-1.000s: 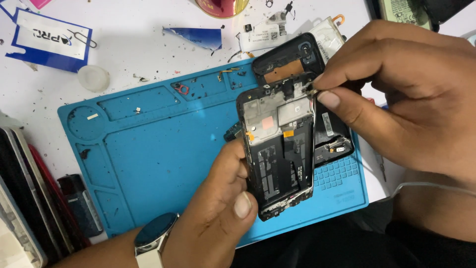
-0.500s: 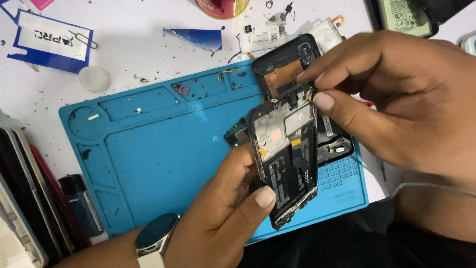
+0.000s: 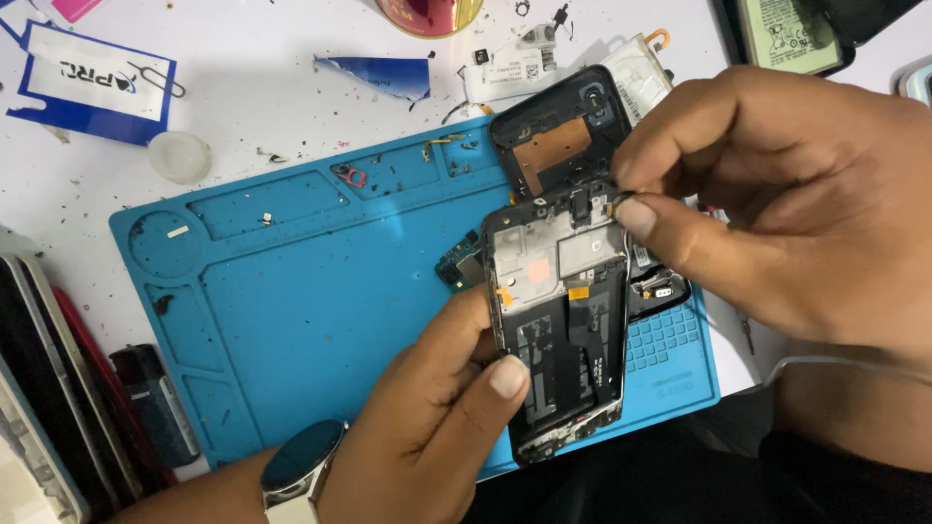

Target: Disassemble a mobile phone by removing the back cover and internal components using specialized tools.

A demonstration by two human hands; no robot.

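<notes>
- My left hand [image 3: 437,417] grips the opened phone frame [image 3: 563,320] by its lower edge, thumb pressed on its left side, fingers curled behind.
- My right hand [image 3: 777,204] pinches a tiny part at the frame's top right corner, thumb and forefinger tips pressed together.
- Beyond my right fingertips the black back cover [image 3: 558,131] lies on the blue mat [image 3: 291,320].
- A small circuit board [image 3: 461,267] sits just left of the frame, above my left fingers.

The part pinched at the phone frame's [image 3: 563,320] top corner is hidden by the right hand [image 3: 786,204] fingertips. The back cover [image 3: 553,136] is partly covered by both; the dish [image 3: 427,12] is cut off by the top edge.
</notes>
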